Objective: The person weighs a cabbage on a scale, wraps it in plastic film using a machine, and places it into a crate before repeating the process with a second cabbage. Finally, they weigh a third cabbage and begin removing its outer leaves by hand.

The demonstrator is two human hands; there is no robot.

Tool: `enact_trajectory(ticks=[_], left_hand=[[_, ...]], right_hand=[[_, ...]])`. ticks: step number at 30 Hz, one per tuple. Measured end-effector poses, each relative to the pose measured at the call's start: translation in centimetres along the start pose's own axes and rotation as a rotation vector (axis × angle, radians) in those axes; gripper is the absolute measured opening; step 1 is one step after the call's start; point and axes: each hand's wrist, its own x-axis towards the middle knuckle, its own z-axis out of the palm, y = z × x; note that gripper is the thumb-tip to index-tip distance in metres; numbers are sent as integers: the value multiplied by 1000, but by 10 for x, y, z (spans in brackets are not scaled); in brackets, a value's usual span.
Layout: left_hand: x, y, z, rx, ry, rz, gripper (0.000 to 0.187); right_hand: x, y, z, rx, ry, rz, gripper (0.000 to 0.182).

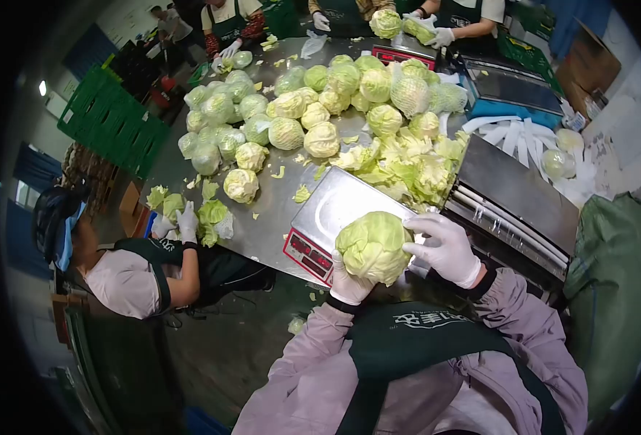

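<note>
Both of my hands wear white gloves and hold a pale green cabbage point(375, 248) in front of my chest. From below and on the left side, my left hand point(351, 284) supports it; most of those fingers are hidden by the head. At its right side, my right hand point(447, 248) grips with thumb and fingers curved against the leaves. Just behind the cabbage is a scale point(346, 206) with a steel top and a red display front, partly covered by the cabbage in this view.
Many cabbages point(320, 138), some in netting or film, cover the steel table point(266, 225). Loose leaves point(418, 170) pile behind the scale. A wrapping machine point(513, 199) and a green sack point(610, 268) stand right. A co-worker point(135, 275) handles leaves at left; others work opposite.
</note>
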Motion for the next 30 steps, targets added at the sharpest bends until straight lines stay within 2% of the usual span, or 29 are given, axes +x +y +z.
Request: enact_trajectory(ticks=[5, 8, 12, 14, 15, 17, 18, 19, 21, 22, 23, 24, 26, 28, 30], left_hand=[[-3, -9, -5, 140, 61, -33, 88], [-5, -17, -9, 333, 42, 20, 86], [-6, -25, -28, 333, 60, 8, 84], [-6, -25, -28, 254, 55, -26, 80], [-7, -23, -29, 252, 60, -23, 80], [-6, -9, -20, 443, 18, -82, 77], [-5, -5, -22, 399, 18, -104, 77], [-6, -1, -19, 398, 22, -107, 77], [-7, 3, -11, 670, -84, -174, 86], [-9, 4, -8, 732, -127, -238, 93], [-12, 3, -5, 730, -124, -241, 93], [-15, 1, -1, 773, -140, -325, 95], [-17, -3, 6, 824, -156, -453, 103], [-12, -5, 9, 820, -166, -461, 103], [-8, -5, 17, 828, -166, -478, 104]], right_hand=[[-7, -13, -6, -186, 63, -114, 30], [-11, -1, -7, -313, 101, -300, 20], [-20, 1, -12, -363, 38, -274, 17], [-24, 3, -12, -103, 39, 70, 23], [-23, 1, -13, -101, 34, 70, 23], [-13, -12, -20, -121, 6, -124, 38], [-8, -20, -23, -195, -109, -184, 52], [-11, -18, -18, -217, -131, -207, 56], [-19, -18, -9, -203, -202, -120, 55], [-20, -18, -10, -203, -203, -117, 55], [-22, -19, -12, -249, -266, -54, 49], [-24, -18, -14, -295, -330, 9, 46], [-34, -10, -15, -340, -363, 1, 44], [-38, -2, -15, -386, -348, -104, 39], [-39, 6, -19, -421, -382, -124, 38]])
